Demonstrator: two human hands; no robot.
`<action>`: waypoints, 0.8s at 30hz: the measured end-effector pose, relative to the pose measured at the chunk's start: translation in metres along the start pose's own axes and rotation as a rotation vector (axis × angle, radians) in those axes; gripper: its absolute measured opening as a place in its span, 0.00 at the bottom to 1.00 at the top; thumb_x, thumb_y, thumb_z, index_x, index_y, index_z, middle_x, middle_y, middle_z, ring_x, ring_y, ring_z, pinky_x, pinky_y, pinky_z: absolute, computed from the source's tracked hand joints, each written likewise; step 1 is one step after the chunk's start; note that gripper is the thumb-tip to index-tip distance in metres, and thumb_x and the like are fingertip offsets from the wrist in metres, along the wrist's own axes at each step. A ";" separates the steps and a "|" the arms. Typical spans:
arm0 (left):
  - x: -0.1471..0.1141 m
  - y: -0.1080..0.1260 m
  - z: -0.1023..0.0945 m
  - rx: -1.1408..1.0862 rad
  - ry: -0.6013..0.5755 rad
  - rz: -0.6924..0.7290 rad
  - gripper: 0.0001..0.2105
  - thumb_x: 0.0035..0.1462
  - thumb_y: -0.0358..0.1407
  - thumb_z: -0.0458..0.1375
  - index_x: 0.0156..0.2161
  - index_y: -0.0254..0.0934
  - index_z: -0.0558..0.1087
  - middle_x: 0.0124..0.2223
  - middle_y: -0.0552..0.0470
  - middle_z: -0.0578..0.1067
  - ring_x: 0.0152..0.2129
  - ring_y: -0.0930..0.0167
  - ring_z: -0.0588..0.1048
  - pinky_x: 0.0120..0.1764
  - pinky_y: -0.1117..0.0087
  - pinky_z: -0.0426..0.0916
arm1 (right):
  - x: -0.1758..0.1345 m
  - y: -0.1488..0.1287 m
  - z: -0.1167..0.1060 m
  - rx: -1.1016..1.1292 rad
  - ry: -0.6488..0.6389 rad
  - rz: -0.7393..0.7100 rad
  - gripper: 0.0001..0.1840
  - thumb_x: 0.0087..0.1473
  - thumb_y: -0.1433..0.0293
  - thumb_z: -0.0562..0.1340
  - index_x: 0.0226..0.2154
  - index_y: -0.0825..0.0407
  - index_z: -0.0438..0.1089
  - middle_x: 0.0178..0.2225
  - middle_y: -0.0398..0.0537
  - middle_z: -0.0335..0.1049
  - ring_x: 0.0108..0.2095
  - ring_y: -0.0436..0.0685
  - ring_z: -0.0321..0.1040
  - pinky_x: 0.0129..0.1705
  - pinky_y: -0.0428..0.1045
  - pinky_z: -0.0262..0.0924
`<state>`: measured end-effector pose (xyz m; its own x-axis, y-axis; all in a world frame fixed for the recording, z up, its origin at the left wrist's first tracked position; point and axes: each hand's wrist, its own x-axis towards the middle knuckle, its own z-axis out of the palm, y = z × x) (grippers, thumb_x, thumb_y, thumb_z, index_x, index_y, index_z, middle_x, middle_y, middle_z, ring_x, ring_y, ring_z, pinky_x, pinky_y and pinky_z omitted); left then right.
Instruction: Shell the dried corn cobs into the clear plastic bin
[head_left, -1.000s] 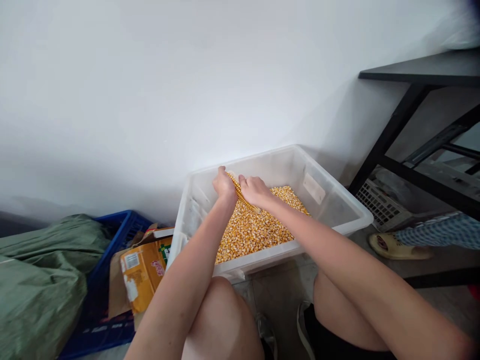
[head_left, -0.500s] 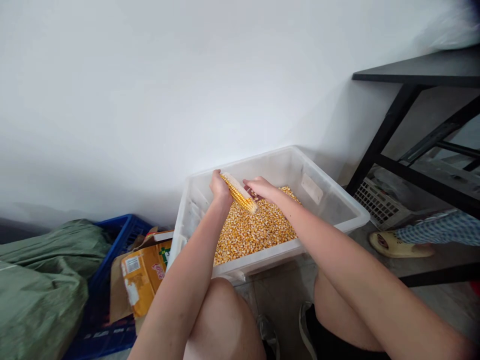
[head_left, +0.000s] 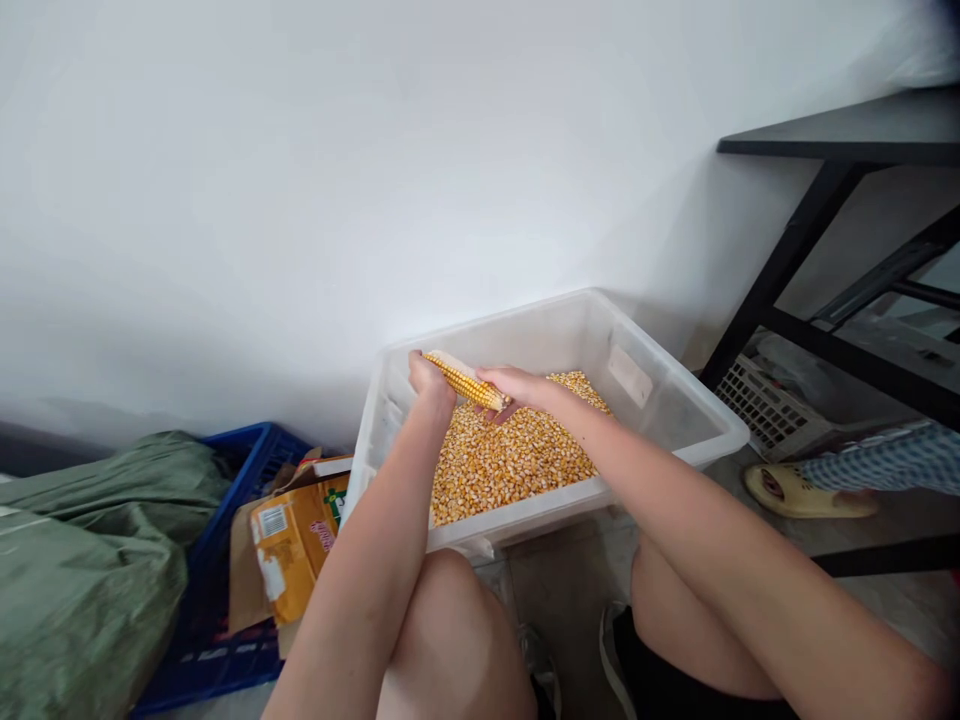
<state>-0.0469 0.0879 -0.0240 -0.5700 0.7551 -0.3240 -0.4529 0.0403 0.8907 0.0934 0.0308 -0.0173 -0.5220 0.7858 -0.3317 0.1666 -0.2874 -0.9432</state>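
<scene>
An ear of corn is held tilted above a translucent plastic bin. Yellow kernels cover its near side, while a pale strip along the top is bare cob. My left hand is closed around its far left end. At the lower right end, my right hand grips the ear, thumb on top and fingers partly hidden beneath. Loose corn kernels lie in a broad heap in the bin below both hands.
Left of the bin stands a blue crate with a green cloth or sack and yellow-brown cardboard. On the right are a black table, a pale plastic basket and another person's foot in a yellow slipper.
My right hand, formerly beside the ear with fingers apart from it, now grips its lower end. The ear and my left hand have shifted slightly left, and the ear lies flatter.
</scene>
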 end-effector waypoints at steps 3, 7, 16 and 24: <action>0.007 0.002 -0.006 0.006 0.017 0.003 0.10 0.58 0.43 0.47 0.29 0.40 0.59 0.29 0.53 0.65 0.26 0.71 0.69 0.30 0.72 0.66 | -0.004 -0.002 -0.006 0.114 -0.119 0.006 0.13 0.64 0.66 0.47 0.43 0.54 0.63 0.26 0.47 0.70 0.21 0.51 0.68 0.23 0.46 0.67; 0.012 0.001 -0.010 0.047 0.035 -0.002 0.09 0.56 0.41 0.47 0.28 0.40 0.59 0.28 0.53 0.66 0.28 0.70 0.70 0.30 0.71 0.66 | -0.004 0.000 0.002 0.119 -0.065 -0.002 0.11 0.65 0.67 0.47 0.44 0.51 0.62 0.24 0.45 0.68 0.15 0.47 0.59 0.16 0.41 0.57; 0.005 -0.001 -0.007 0.105 0.131 0.031 0.04 0.51 0.37 0.49 0.29 0.39 0.61 0.29 0.50 0.67 0.28 0.68 0.71 0.31 0.68 0.67 | -0.009 -0.004 0.021 0.043 0.113 -0.026 0.13 0.65 0.63 0.45 0.41 0.50 0.60 0.22 0.44 0.64 0.12 0.44 0.46 0.13 0.38 0.38; 0.001 0.002 -0.008 0.177 0.098 0.066 0.05 0.55 0.38 0.45 0.33 0.39 0.58 0.33 0.50 0.66 0.32 0.69 0.70 0.33 0.68 0.64 | 0.000 0.002 0.024 -0.161 0.306 -0.125 0.18 0.63 0.57 0.48 0.41 0.51 0.64 0.25 0.48 0.67 0.19 0.52 0.61 0.15 0.43 0.51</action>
<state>-0.0541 0.0838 -0.0253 -0.6620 0.6932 -0.2852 -0.2897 0.1143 0.9503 0.0738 0.0170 -0.0191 -0.2764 0.9439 -0.1807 0.2594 -0.1078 -0.9597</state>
